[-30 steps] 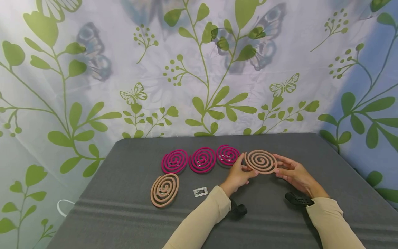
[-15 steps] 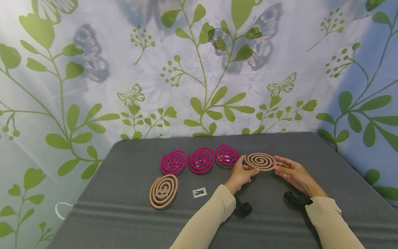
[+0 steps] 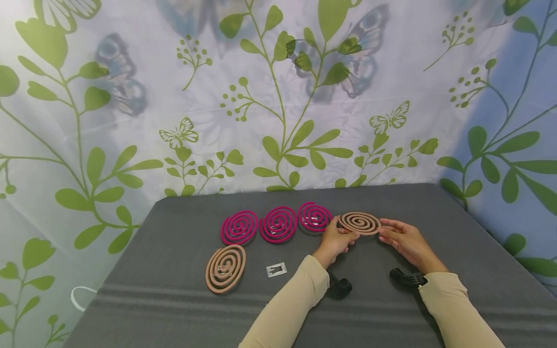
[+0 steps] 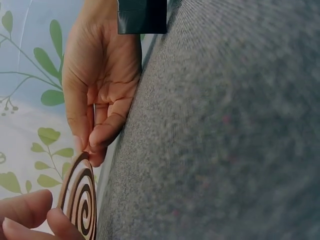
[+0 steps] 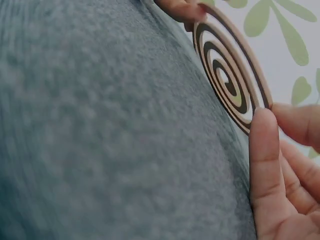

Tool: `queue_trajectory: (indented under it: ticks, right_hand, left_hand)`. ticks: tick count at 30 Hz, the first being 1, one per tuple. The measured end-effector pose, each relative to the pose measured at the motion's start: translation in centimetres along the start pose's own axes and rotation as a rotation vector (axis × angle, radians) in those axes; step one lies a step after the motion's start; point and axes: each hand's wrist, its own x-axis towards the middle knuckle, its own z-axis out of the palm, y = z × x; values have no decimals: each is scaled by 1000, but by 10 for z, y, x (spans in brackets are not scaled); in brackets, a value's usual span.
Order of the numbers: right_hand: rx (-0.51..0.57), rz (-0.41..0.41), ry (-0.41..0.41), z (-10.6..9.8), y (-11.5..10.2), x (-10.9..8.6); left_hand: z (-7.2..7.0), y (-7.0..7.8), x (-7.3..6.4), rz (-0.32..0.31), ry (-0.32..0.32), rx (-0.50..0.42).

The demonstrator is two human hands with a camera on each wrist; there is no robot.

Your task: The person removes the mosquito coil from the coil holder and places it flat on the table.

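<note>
In the head view a tan mosquito coil (image 3: 360, 223) lies nearly flat between my two hands, just above the table. My left hand (image 3: 335, 243) pinches its left edge between thumb and fingers. At the opposite edge, my right hand (image 3: 409, 242) pinches it the same way. The right wrist view shows the coil (image 5: 227, 75) edge-tilted, with the right thumb on its near face. What lies under the coil is hidden. Just left of my left hand is a pink mosquito coil (image 3: 315, 217) with a bit of silver metal under it.
Two more pink coils, one in the middle (image 3: 278, 224) and one farther left (image 3: 239, 227), continue the row. Below them lies another tan coil (image 3: 225, 268). A small flat metal stand (image 3: 271, 273) lies on the grey table (image 3: 174, 309). A patterned curtain (image 3: 209, 96) hangs behind.
The held tan coil has tipped from facing the camera to flatter and come down slightly, both hands keeping their pinch. The head view has shifted a little; the other coils stay put.
</note>
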Motion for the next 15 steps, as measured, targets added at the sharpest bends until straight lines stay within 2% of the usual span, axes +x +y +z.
queue_trajectory:
  ticks: [7,15]
  right_hand:
    - [-103,-16,75,6,1,3]
    - [-250,-12,152,14,2,6]
  left_hand:
    - [-1,-1,-2,12,-26,5]
    - [-2,-2,-3,6,-23,6]
